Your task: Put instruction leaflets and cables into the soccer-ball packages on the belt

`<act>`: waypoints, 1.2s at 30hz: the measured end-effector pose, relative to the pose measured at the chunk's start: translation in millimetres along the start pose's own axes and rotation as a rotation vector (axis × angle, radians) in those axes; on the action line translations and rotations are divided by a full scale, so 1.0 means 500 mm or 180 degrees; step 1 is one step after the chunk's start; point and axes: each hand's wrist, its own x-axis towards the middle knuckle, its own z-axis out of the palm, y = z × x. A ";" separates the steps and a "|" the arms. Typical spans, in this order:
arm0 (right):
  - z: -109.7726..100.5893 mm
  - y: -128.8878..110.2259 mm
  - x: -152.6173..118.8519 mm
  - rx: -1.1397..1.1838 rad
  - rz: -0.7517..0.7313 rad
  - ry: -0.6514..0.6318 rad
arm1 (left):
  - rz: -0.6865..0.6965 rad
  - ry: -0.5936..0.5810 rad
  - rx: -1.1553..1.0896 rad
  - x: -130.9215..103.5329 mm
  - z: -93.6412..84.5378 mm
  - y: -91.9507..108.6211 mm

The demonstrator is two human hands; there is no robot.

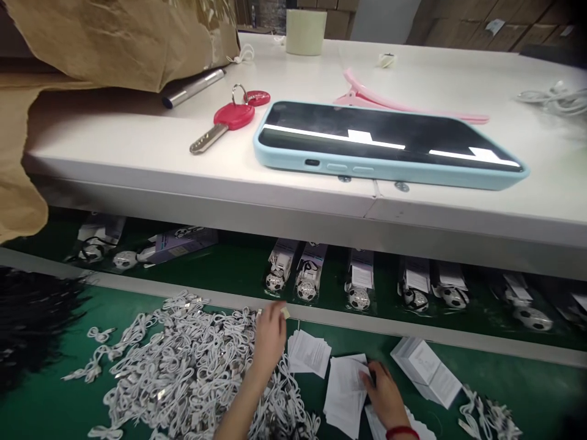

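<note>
My left hand (271, 333) is over the upper right of a large heap of white bundled cables (197, 360), beside the conveyor's edge. Its fingers are closed, and a small pale piece shows at the fingertips, too small to name. My right hand (385, 394), with a red band at the wrist, rests at the right edge of a loose stack of white printed leaflets (343, 397). Thumb and forefinger are apart there, the thumb touching the paper. Another small leaflet pile (309, 352) lies between the hands. A banded block of leaflets (426, 373) sits to the right.
Packs with small football-patterned items (307, 288) lie along the dark green conveyor (243, 269). Above it juts a white shelf (183, 174) bearing a phone (389, 140), a red key (233, 116) and brown paper (114, 43). Black strands (32, 324) lie left; more cables (488, 418) lie right.
</note>
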 end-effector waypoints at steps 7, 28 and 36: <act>-0.069 -0.049 0.076 0.0765 -0.0243 0.0461 | -0.0249 -0.1965 0.0019 -0.165 0.152 0.137; -0.080 -0.358 0.227 -0.1716 -0.1412 0.0154 | -0.0523 -0.1154 -0.1016 -0.151 0.106 0.087; -0.114 -0.359 0.257 -0.1832 -0.0899 -0.0081 | -0.0677 -0.1192 -0.1131 -0.119 0.080 0.103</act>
